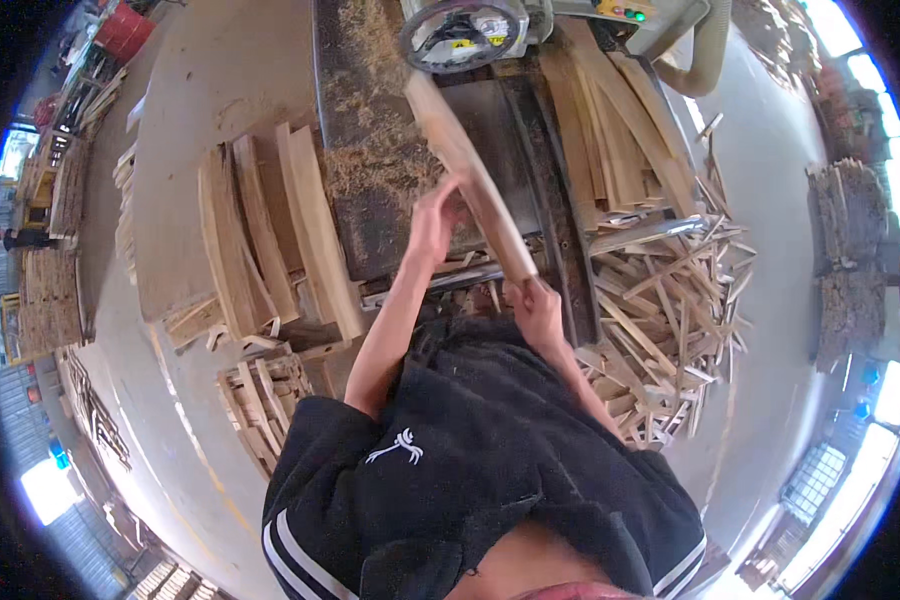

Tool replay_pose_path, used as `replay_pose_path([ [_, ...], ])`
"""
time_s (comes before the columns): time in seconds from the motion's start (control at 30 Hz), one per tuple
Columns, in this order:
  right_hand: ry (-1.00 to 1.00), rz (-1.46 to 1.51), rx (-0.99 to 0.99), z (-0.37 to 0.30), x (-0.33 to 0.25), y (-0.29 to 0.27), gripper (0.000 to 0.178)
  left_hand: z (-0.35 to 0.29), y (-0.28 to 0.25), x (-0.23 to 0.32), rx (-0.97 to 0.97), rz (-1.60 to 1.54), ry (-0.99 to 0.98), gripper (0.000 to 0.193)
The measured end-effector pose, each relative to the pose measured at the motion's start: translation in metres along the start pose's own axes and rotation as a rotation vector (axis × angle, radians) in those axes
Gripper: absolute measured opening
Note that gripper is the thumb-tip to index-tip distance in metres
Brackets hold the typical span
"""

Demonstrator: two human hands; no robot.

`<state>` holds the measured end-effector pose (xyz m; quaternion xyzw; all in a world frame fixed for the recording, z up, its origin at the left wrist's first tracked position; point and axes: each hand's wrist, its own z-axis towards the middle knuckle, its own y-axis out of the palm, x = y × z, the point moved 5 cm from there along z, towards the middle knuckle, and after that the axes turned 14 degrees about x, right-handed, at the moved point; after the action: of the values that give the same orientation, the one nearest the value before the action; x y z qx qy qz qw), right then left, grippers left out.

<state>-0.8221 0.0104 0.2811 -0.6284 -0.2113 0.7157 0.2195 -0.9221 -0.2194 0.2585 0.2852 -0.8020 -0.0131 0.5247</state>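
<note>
A long, narrow wooden board (480,190) lies slantwise over the dark machine table (370,235), its far end close to the handwheel (463,38) of a woodworking machine. My right hand (537,305) is closed around the board's near end, close to my body. Farther up, my left hand (436,220) grips the board's left edge, with the fingers partly hidden and slightly blurred. Sawdust (370,165) covers the table left of the board. A dark metal fence (545,170) runs along the right side. The blade cannot be made out.
Several boards (260,235) lean at the left of the table, and more boards (620,125) are stacked at the right. Below them spreads a heap of offcuts (670,320). A hose (707,60) and lit control buttons (627,13) are at the upper right.
</note>
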Motion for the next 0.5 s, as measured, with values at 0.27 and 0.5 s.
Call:
replay_pose_path([
  [0.27,1.005,0.754,-0.006,-0.028,0.103,0.033,0.042,0.018,0.077,-0.052,-0.056,0.258,-0.025,0.072],
  [0.5,0.935,0.756,0.176,0.061,0.110,0.085,0.046,0.081,0.024,-0.010,0.107,0.563,0.588,0.062],
])
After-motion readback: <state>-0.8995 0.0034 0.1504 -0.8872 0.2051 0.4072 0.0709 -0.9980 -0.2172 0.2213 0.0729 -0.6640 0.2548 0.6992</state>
